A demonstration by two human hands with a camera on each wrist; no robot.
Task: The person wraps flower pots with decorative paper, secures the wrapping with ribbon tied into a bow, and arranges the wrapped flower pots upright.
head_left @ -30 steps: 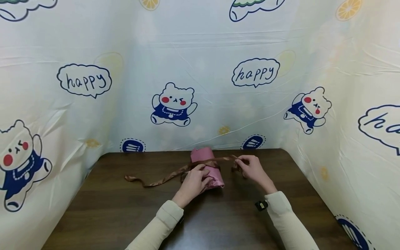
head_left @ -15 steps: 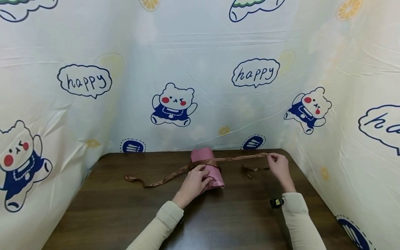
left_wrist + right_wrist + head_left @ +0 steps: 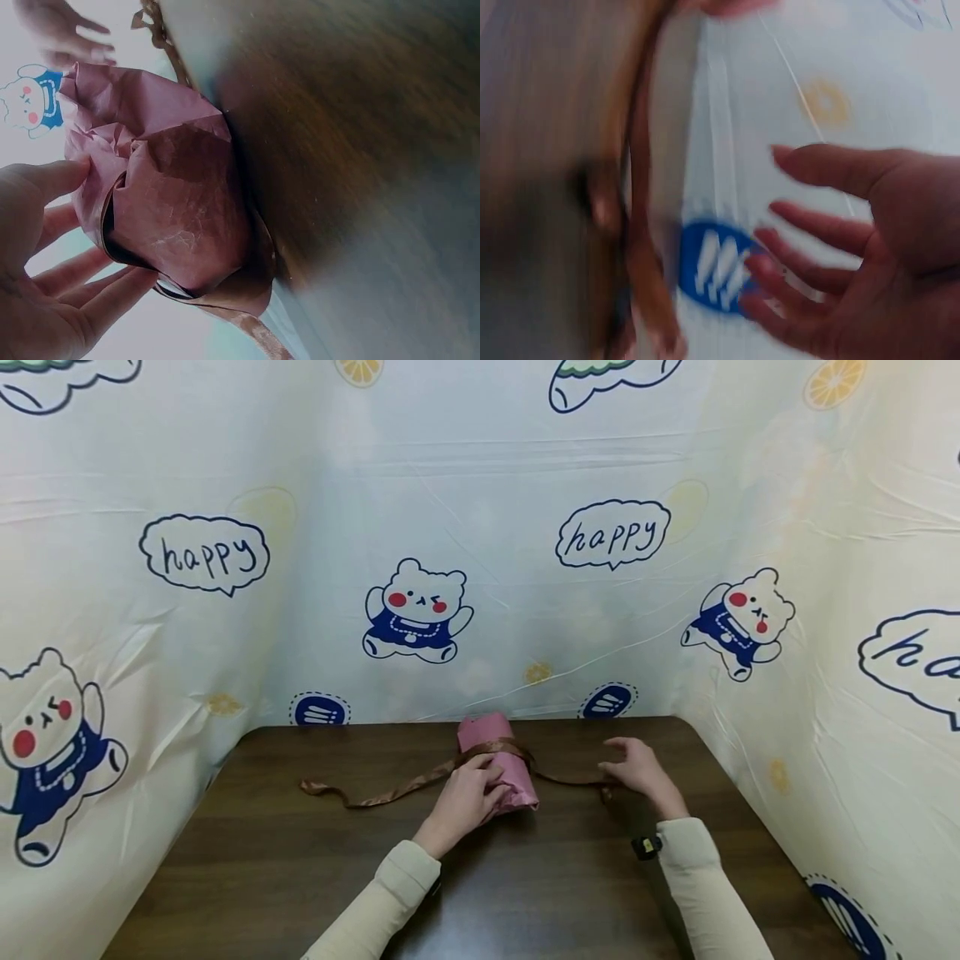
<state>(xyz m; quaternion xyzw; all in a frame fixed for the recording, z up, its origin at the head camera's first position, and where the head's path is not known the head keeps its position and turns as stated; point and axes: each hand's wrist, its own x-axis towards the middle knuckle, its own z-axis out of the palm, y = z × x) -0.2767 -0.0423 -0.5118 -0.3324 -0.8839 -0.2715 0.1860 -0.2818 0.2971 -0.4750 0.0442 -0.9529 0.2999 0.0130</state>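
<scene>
A pink paper-wrapped package [image 3: 486, 732] lies on the table with a brown ribbon [image 3: 420, 781] wound around its middle. My left hand [image 3: 467, 797] holds the package at its near part; in the left wrist view the thumb and fingers lie against the crumpled pink paper [image 3: 180, 202]. One ribbon tail trails off to the left, and the other stretches right to beneath my right hand [image 3: 641, 772]. That hand is spread with nothing between thumb and fingers. In the right wrist view its fingers [image 3: 817, 225] stand apart from the blurred ribbon [image 3: 641, 255].
The dark wooden table [image 3: 300, 877] has its far edge just behind the package. A pale printed curtain [image 3: 517, 610] encloses the back and both sides.
My right hand pulled the ribbon out to the right, then let it go and came back partway left. That ribbon tail has dropped to the table. The left hand stays on the package.
</scene>
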